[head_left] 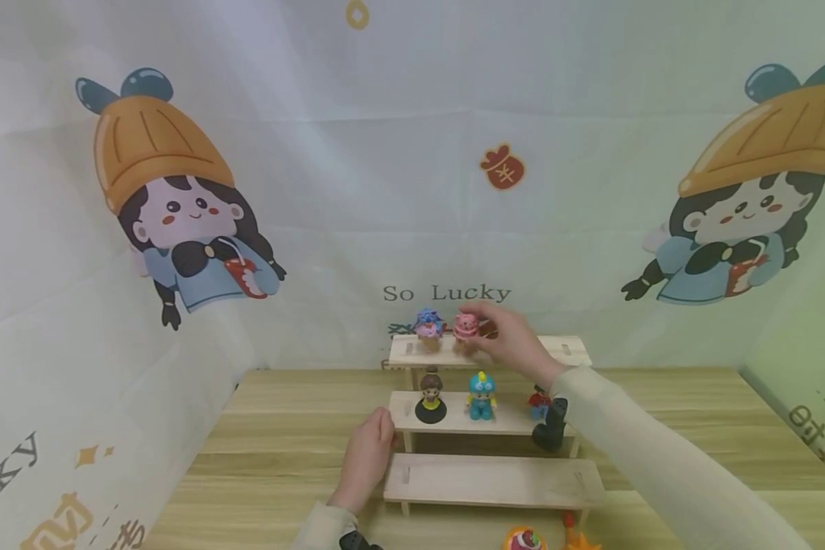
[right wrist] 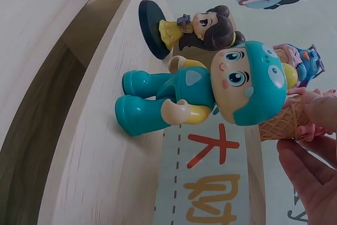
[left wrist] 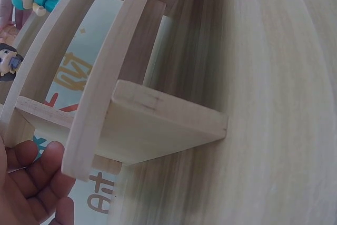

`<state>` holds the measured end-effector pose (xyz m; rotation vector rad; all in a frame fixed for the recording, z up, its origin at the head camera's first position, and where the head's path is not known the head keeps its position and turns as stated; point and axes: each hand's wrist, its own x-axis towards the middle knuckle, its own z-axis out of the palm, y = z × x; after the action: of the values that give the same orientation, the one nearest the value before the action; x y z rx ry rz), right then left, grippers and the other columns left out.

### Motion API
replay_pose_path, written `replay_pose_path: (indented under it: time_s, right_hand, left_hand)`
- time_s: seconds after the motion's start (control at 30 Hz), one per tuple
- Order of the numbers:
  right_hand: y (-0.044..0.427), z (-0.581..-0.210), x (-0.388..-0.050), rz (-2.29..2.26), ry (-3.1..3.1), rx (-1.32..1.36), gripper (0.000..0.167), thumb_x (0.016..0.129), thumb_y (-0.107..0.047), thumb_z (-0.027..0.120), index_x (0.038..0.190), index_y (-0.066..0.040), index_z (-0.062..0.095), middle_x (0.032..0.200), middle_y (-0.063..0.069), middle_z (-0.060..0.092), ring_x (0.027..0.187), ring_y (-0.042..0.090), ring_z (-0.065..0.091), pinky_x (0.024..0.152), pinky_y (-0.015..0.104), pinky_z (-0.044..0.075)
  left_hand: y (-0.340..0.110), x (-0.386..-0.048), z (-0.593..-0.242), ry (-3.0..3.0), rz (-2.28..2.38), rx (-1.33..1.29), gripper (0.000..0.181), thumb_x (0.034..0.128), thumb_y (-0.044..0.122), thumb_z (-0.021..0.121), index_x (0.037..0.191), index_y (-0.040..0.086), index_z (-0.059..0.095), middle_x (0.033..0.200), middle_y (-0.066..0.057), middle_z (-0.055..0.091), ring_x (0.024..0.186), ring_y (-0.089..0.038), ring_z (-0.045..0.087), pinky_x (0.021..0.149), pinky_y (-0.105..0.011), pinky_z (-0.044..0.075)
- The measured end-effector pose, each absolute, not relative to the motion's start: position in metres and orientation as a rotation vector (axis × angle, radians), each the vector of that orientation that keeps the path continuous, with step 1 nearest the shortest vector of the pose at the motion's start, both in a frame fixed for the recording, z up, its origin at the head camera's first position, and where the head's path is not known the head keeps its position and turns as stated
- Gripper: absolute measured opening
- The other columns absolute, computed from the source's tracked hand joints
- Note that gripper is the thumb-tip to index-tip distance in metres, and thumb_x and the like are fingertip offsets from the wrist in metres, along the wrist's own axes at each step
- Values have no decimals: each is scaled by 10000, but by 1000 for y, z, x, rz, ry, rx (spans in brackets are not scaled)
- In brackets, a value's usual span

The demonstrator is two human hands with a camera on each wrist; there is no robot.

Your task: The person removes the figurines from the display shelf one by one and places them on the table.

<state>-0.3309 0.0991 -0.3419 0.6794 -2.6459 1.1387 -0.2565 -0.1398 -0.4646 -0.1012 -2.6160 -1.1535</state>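
My right hand pinches a pink ice-cream-cone figurine at the top tier of a stepped wooden display shelf. Its waffle cone shows between thumb and fingers in the right wrist view, base at the board. Just left of it stands a blue-and-pink cone figurine. My left hand, fingers curled, grips the left end of the middle tier; its thumb is out of the left wrist view. On that tier stand a brown-haired doll figurine, a teal-suited figurine and a figurine in red and blue, partly hidden by the right wrist camera.
The lowest tier of the shelf stands nearest me. In front of it, at the bottom edge, are a round orange toy and an orange-and-red piece, both cut off. A printed cloth hangs behind the wood-grain table.
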Motion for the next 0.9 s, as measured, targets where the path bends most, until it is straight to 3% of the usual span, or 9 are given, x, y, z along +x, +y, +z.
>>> replay_pose_path:
  time_s: [0.9]
  right_hand:
    - [107, -331, -315, 1088, -2593, 694, 505, 855, -99, 700, 1326, -73, 520, 1124, 117, 644, 934, 234, 648, 830, 354, 531]
  left_hand:
    - [-140, -258, -465, -2648, -1160, -100, 315, 1020, 189, 311, 765, 110, 479, 659, 9, 537, 574, -127, 448, 553, -284, 396]
